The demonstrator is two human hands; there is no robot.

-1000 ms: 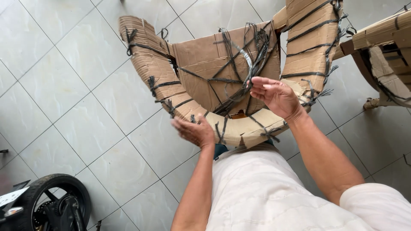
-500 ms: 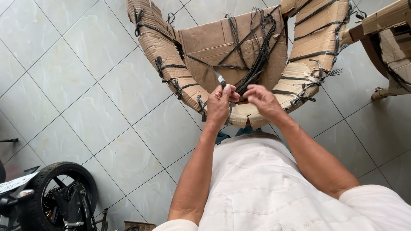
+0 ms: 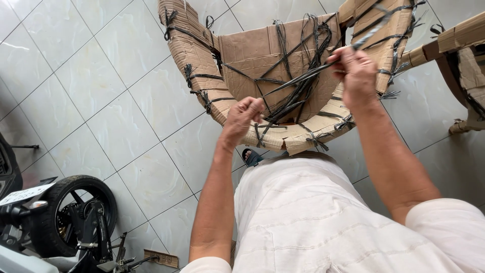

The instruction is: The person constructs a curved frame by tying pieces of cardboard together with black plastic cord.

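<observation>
We have a black plastic strap (image 3: 295,83) stretched taut across the hollow of a curved, cardboard-wrapped chair frame (image 3: 202,65) that stands on the tiled floor (image 3: 116,126) just in front of us. The strap runs from low at the front rim up and to the right. Our right hand (image 3: 356,71) is closed in a fist around its upper end, near the frame's right arm; our left hand (image 3: 242,116) is pinched shut on the lower end, just above the front rim, where other ties bunch together.

To do this well, we judge that both hands should pull along the strap's own line, so the cardboard seats flat without tearing at the edges. We should keep the left hand close to the rim as the anchor and let the right take up slack evenly.

Another wrapped piece of furniture (image 3: 465,55) stands at the right, and a motorcycle wheel (image 3: 76,212) lies at lower left, well apart.
</observation>
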